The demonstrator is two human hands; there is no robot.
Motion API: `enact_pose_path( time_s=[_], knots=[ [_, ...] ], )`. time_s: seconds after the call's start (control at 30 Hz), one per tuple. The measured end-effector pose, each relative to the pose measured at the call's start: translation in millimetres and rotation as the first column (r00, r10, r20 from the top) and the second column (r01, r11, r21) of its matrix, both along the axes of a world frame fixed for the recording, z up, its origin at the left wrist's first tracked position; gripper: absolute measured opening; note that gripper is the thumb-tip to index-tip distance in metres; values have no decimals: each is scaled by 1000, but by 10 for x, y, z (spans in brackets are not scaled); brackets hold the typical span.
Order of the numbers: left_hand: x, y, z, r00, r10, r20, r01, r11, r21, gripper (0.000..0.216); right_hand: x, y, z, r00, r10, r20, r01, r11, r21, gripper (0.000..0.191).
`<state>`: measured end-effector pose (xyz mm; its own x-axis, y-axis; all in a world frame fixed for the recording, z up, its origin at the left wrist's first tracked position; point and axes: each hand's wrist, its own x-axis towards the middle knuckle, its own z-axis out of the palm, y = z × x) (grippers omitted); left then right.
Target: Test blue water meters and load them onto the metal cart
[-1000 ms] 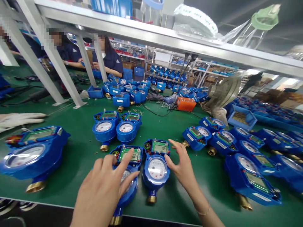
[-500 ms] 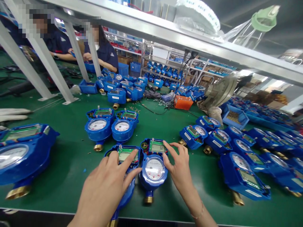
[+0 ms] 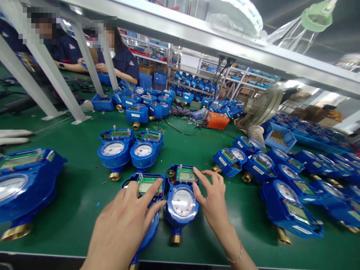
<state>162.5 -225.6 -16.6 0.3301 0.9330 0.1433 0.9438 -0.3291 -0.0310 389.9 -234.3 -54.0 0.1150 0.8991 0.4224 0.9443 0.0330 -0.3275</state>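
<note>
Two blue water meters stand side by side with their electronics compartments uncovered. Over the left water meter (image 3: 152, 228) lies my left hand (image 3: 123, 221), index finger at the right side of its display board (image 3: 146, 186) and thumb stretched toward the other meter. This hand hides most of the left dial. My right hand (image 3: 212, 195) is at the right edge of the second water meter (image 3: 181, 206), its index fingertip touching the corner of the lit display (image 3: 186, 176). Thumb and index are apart, not wrapped round the meter. A brass threaded end (image 3: 176, 239) points toward me.
Two more open meters (image 3: 114, 150) stand behind, and a large one (image 3: 22, 187) is at the left. Several meters (image 3: 289, 210) fill the right side. An orange box (image 3: 217, 120), a fan (image 3: 263, 107) and a blue bin (image 3: 278, 137) stand farther back. Co-workers (image 3: 118, 60) sit across the bench.
The view has shifted slightly, so the meters at the left appear a little farther left. Both hands keep nearly the same positions on the two meters.
</note>
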Motion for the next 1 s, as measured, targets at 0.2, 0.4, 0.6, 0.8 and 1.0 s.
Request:
enact_pose_path(
  time_s=[0.2, 0.4, 0.6, 0.8, 1.0],
  knots=[
    [11, -1, 34, 1000, -6, -3, 6, 1000, -1, 42, -2, -5, 13, 1000, 0, 1, 0, 1000, -6, 41],
    [4, 0, 11, 1000, -10, 10, 10, 1000, 1, 41, -1, 4, 8, 1000, 3, -3, -3, 1000, -9, 41],
    [3, -2, 9, 1000, -15, 12, 15, 1000, -1, 43, -10, 4, 10, 1000, 2, -18, -2, 1000, -24, 41],
    [1, 4, 22, 1000, -18, 19, 18, 1000, -4, 42, -10, 6, 9, 1000, 2, -19, -3, 1000, -18, 41],
    [9, 10, 20, 1000, -7, 18, 7, 1000, -11, 41, -4, -4, 8, 1000, 5, -12, -5, 1000, -13, 41]
  ],
)
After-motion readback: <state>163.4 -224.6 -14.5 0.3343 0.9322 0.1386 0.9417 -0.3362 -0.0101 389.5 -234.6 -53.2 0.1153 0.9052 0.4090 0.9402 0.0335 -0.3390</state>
